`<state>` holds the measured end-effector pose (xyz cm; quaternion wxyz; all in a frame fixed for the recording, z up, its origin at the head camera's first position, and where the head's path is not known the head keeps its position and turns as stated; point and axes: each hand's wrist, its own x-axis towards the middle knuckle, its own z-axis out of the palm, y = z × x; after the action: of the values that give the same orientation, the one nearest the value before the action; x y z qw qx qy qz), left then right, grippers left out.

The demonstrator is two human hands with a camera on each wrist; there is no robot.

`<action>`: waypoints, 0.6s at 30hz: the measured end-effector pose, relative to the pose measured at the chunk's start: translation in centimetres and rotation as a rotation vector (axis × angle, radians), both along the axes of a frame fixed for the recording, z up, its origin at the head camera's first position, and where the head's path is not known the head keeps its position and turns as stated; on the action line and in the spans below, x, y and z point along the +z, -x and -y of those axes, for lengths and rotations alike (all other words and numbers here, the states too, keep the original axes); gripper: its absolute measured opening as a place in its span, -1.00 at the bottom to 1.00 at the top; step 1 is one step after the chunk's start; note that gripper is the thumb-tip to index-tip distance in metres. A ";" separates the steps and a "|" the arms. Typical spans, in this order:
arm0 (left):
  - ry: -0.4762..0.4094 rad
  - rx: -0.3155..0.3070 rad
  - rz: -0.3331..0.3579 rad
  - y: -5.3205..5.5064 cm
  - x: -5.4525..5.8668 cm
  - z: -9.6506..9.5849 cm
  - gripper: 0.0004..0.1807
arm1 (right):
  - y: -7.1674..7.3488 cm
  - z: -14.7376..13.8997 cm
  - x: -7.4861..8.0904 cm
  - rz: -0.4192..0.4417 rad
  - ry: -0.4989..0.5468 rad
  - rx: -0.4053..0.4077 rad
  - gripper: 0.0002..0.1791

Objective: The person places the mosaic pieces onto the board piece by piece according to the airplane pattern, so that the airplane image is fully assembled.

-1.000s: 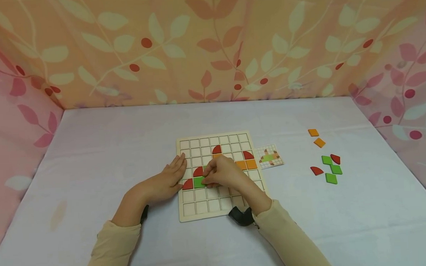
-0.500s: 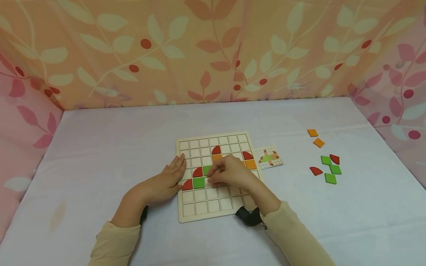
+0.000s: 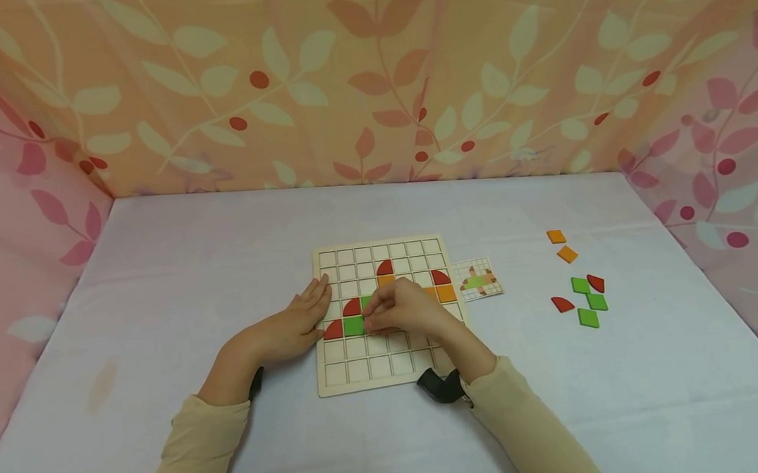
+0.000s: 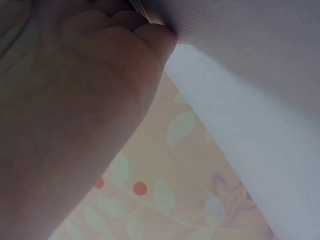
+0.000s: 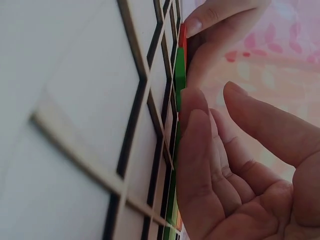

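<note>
A pale wooden grid board [image 3: 354, 389] lies on the table. My left hand [image 3: 294, 321] rests flat at its left edge, its fingers extended and the thumb by a red quarter-circle tile [image 3: 334, 329]. My right hand [image 3: 410, 307] is over the middle of the board, holding nothing. In the right wrist view its thumb stands apart from its fingers [image 5: 195, 150], which touch or nearly touch the tiles. A green square tile [image 3: 354, 326] lies just left of the fingertips. Red, green and orange tiles sit in other cells, partly hidden by this hand. The left wrist view shows mostly palm [image 4: 90, 100].
A small pattern card [image 3: 479, 279] lies against the board's right side. Further right are two loose orange tiles [image 3: 567, 254], loose green tiles [image 3: 589, 318] and two red quarter-circles [image 3: 562, 304]. Patterned cloth [image 3: 372, 81] stands behind the white table [image 3: 163, 239].
My right hand moved slightly right, uncovering more of the green tile, then its fingertips shifted back a little left toward that tile. The left hand has stayed in place.
</note>
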<state>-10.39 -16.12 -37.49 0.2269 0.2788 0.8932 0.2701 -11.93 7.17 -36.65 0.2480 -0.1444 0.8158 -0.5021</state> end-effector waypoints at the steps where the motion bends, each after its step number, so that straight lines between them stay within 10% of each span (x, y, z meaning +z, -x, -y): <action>1: -0.003 -0.001 -0.003 0.0 0.0 0.0 -0.31 | 0.0 0.1 0.0 -0.010 -0.003 0.005 -0.87; 18: 0.009 -0.001 0.007 -0.1 0.1 0.0 -0.31 | -0.3 -4.3 0.1 -0.018 0.054 -0.085 -0.83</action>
<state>-10.29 -16.07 -37.39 0.2315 0.2774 0.8934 0.2669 -11.66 11.43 -36.59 0.2151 -0.1206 0.8097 -0.5326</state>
